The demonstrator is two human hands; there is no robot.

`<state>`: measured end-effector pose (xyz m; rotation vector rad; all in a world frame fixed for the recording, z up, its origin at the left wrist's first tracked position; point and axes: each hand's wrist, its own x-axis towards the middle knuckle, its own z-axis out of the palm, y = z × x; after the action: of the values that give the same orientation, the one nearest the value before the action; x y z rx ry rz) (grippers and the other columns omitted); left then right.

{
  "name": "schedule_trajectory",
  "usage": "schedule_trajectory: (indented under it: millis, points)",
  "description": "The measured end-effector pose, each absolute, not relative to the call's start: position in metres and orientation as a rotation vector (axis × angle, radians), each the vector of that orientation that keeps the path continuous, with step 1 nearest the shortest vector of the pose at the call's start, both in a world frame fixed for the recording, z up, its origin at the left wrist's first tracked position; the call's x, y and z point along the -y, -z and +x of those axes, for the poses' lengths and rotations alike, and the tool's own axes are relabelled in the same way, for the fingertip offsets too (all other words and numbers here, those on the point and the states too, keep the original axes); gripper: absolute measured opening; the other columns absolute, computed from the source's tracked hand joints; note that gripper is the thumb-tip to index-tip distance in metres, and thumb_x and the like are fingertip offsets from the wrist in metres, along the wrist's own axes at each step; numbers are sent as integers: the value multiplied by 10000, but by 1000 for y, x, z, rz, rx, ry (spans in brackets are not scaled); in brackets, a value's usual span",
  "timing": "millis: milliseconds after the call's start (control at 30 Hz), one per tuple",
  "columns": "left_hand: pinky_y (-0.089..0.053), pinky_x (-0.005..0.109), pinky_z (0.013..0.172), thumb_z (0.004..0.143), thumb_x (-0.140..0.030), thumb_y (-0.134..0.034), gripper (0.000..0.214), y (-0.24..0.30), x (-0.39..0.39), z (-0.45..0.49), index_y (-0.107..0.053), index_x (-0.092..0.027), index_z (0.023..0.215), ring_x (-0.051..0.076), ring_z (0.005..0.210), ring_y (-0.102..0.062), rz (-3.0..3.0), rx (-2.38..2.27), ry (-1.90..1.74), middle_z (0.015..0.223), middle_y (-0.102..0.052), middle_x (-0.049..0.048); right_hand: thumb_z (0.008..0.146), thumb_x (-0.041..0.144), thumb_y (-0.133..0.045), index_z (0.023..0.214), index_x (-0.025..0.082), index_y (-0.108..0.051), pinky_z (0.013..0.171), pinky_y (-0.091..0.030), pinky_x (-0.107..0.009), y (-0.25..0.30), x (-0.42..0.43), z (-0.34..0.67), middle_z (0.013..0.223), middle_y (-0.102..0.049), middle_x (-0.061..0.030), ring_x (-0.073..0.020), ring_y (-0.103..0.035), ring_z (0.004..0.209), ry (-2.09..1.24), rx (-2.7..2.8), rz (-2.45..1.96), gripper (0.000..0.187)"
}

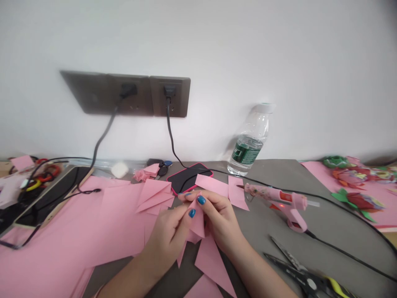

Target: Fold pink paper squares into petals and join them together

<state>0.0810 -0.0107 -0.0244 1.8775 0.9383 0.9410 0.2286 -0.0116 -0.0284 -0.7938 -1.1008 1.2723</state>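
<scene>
Both of my hands meet over the middle of the grey table and pinch one folded piece of pink paper (197, 221). My left hand (169, 236) grips it from the left, thumb on top. My right hand (218, 221) holds its upper edge with thumb and fingers closed on it. The nails are painted blue. More pink paper triangles (212, 260) lie under my wrists, and folded pink pieces (154, 195) lie just beyond my left hand.
A pink glue gun (283, 201) lies to the right, its cord trailing off. Scissors (302, 277) rest at the lower right. A phone in a pink case (189, 176), a water bottle (249, 142), a large pink sheet (77, 231), a tablet (52, 196) and paper flowers (356, 188) surround the spot.
</scene>
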Motion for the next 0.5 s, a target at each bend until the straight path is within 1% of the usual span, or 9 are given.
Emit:
schedule_trajectory:
  millis: [167,333,433,500]
  points:
    - [-251,245,493,1032,-279,-385,359,27,11,80,-402,-199,683,100,500,-349,1878,-910,-948,575,-357,-61,941,373,-648,952,272,-813,902,-573,-377,30,12,229,967,-811,-59,-231,-752,921,-1260,1094,-813,194]
    - [-253,238,496,1026,-251,-383,357,27,9,82,-393,-198,673,94,495,-367,1926,-927,-986,572,-367,-62,913,372,-684,863,258,-793,831,-563,-316,29,9,228,884,-792,-42,-197,-729,839,-1212,1092,-802,166]
    - [-260,232,501,1021,-254,-392,330,27,9,82,-460,-187,705,95,507,-388,1919,-939,-985,590,-385,-60,882,344,-723,787,244,-746,776,-544,-290,31,7,228,818,-755,-22,-180,-700,792,-1197,1054,-782,140]
    - [-257,226,497,1003,-280,-437,286,26,9,82,-532,-176,754,97,514,-386,1890,-967,-959,606,-379,-60,876,346,-727,757,234,-712,765,-526,-290,32,6,229,805,-734,-18,-179,-677,780,-1180,1028,-785,164]
